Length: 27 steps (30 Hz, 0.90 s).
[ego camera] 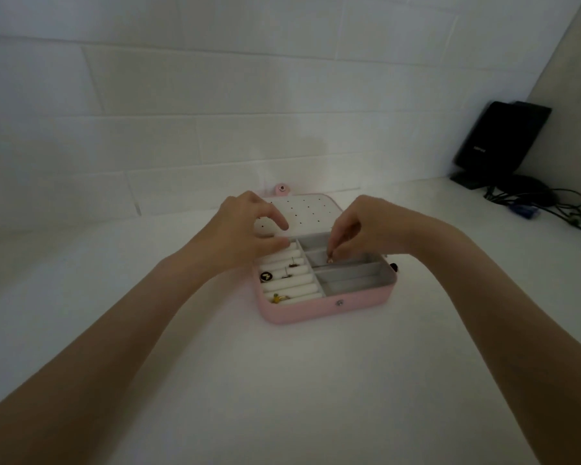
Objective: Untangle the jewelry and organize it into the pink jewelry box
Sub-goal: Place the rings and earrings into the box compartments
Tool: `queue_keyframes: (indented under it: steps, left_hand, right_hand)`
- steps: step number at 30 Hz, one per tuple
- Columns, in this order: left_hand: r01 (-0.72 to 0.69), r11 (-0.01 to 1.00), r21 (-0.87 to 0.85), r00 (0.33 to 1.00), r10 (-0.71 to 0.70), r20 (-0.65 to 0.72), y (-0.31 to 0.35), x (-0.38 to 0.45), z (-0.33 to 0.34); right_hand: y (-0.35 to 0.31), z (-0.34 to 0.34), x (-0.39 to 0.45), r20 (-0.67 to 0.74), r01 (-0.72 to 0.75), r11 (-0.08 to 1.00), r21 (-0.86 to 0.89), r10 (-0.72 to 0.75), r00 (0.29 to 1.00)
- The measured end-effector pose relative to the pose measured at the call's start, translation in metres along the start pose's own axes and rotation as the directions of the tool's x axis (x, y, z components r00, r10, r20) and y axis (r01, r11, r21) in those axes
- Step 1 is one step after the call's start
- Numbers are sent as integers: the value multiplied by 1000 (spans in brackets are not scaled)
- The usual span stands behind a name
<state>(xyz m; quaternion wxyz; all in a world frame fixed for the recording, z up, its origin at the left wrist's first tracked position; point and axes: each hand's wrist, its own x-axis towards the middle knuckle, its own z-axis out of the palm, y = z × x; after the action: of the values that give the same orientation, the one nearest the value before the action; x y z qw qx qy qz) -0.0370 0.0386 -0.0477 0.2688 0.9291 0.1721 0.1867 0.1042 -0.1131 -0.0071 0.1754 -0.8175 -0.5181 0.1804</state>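
Your pink jewelry box (329, 305) lies open on the white table (215, 380). Your right hand (366, 223) pinches a small jewelry piece (330, 260) over a grey compartment. Your left hand (249, 226) hovers with loosely curled fingers, holding nothing. The writing on the black device (497, 135) is too blurred to read.

1 pink rounded-corner jewelry box (319, 310) lies open on 1 white tabletop (215, 380). 2 bare hands are over it: 1 left hand (249, 229), 1 right hand (366, 226). The white ring rolls hold 1 round black-and-white piece (266, 276), 1 yellow-gold piece (277, 298) and 2 small dark studs (294, 264). 1 tiny gold-toned item (330, 260) hangs at the right fingertips. 1 black upright device (502, 142) stands far right.
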Motion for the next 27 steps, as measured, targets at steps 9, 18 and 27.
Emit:
queue_keyframes:
  steps: [9,18,27]
  left_hand:
    - [-100,973,206,995,103,-7,-7,-5,15]
    - [-102,973,207,995,105,-3,-6,-6,14]
    - [-89,977,195,996,92,-6,-5,-7,16]
  right_hand:
    - [0,-6,-5,-28,-35,996,-84,33,999]
    - [-2,13,21,-213,-189,936,-296,128,969]
    - [-1,7,22,-230,-187,969,-161,147,962]
